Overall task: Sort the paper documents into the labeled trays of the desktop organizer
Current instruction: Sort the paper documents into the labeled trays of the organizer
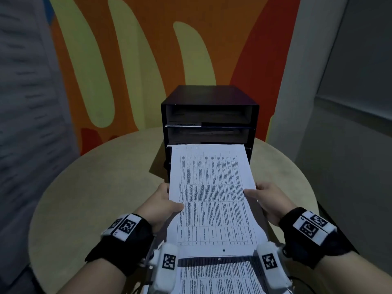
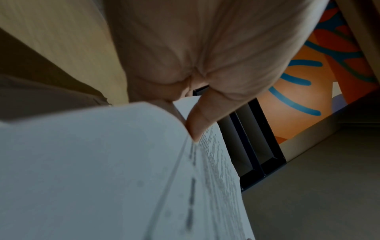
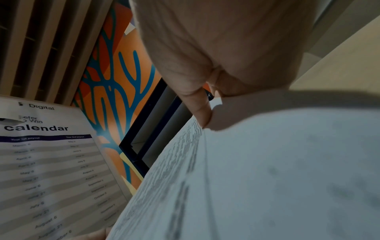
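Note:
A white sheet printed with a dense table [image 1: 212,198] is held level over the table, its far edge at the mouth of the third tray of the black desktop organizer [image 1: 210,115]. My left hand [image 1: 175,205] pinches the sheet's left edge, thumb on top. My right hand [image 1: 252,193] pinches the right edge the same way. In the left wrist view the thumb [image 2: 195,128] presses on the paper [image 2: 102,170], with the organizer [image 2: 259,146] beyond. The right wrist view shows the thumb [image 3: 202,113] on the sheet [image 3: 267,170]. The fingers under the paper are hidden.
More printed pages [image 1: 214,276] lie near me under the held sheet. The organizer stands at the back of a round beige table [image 1: 95,187], with white labels on its tray fronts [image 1: 184,124]. A sheet headed "calendar" [image 3: 51,162] shows at the left of the right wrist view.

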{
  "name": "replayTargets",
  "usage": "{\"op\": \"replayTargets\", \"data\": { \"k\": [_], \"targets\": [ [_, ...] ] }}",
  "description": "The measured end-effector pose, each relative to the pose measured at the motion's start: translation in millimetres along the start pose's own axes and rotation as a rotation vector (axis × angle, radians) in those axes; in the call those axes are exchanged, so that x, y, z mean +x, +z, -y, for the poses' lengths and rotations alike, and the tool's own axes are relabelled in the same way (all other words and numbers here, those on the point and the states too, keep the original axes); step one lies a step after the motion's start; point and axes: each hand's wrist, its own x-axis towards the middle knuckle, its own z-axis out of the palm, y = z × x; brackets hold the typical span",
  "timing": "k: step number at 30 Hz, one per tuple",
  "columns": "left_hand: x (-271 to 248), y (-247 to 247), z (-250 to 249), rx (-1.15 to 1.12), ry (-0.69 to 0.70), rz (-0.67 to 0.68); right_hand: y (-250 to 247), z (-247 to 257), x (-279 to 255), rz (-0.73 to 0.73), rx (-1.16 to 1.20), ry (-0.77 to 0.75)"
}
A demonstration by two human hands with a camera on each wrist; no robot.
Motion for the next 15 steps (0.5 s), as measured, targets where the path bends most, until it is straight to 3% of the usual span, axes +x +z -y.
{"op": "replayTargets", "data": {
  "k": [10,15],
  "targets": [
    [-5.5,1.2,-4.3,-0.035,0.007,0.013,-5.6,3.1,0.6,-0.059,0.101,0.027],
    [-6.1,0.3,-4.4,0.033,0.047,0.03,-10.9,8.7,-0.1,-0.002,0.174,-0.012]
  ]
}}
